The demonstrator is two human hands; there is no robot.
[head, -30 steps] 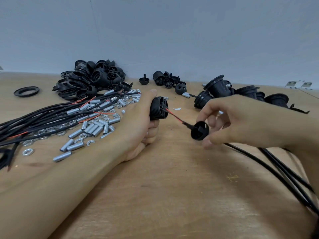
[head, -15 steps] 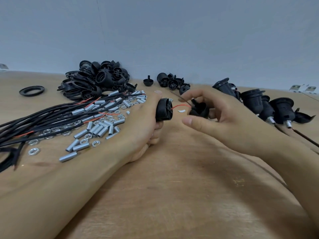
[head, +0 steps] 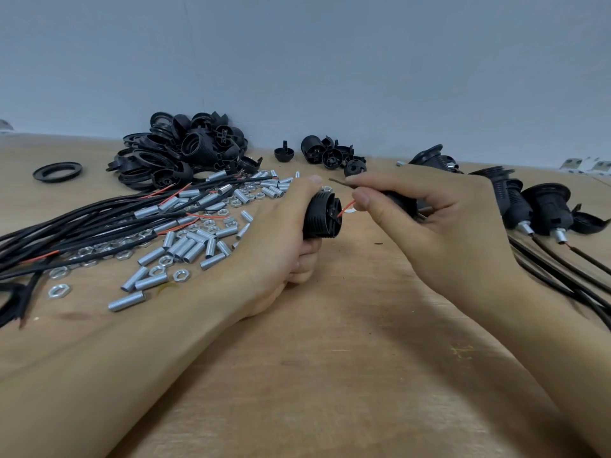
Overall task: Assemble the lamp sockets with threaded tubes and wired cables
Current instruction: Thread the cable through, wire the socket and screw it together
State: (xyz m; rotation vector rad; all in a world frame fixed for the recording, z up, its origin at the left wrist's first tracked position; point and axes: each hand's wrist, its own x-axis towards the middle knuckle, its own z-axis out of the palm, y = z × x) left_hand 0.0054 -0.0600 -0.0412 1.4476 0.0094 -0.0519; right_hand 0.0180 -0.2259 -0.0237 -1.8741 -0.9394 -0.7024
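My left hand (head: 281, 246) grips a black ribbed lamp socket body (head: 320, 215), its open back end turned to the right. A red wire (head: 345, 206) runs from that end to my right hand (head: 439, 233). My right hand pinches the red wire and a dark wire (head: 340, 182) between thumb and forefinger, and a black socket cap (head: 401, 201) sits in its curled fingers, mostly hidden. The two hands are a few centimetres apart above the wooden table (head: 330, 375).
Silver threaded tubes (head: 185, 249) and hex nuts (head: 59, 290) lie scattered left of my left hand, across a bundle of black cables (head: 82, 223). Behind is a pile of black socket parts (head: 185, 150), a loose ring (head: 57, 171), and assembled sockets with cables (head: 542, 209) at right.
My right hand, with the cap, came in from the right up to the socket, and now pinches the two wire ends. The left hand has kept its grip and barely moved.
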